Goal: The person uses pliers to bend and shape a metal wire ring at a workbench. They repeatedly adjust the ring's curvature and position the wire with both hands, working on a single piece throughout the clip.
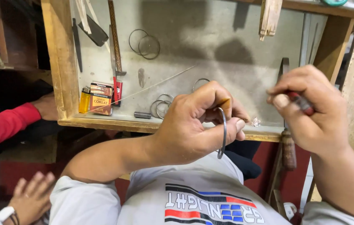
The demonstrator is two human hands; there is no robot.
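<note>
**Thin metal bangle held at the front edge of the wooden workbench tray**

Here we see the left hand closed around a thin round grey metal bangle, with the thumb and the bent fingers pinching it so that it stands on edge. The bangle is just in front of the shallow wooden workbench tray with a grey floor, near the middle of its front rim. The right hand is clenched on a small red-handled tool, to the right of the bangle and apart from it. Inside the tray, near the front rim, lie several loose thin wire rings and a small dark metal spring. In the front left corner of the tray stand a yellow lighter and a small orange-brown cardboard box. Two more wire rings lie deeper in the tray. Left of the tray we see another person's arm in a red sleeve.
</note>
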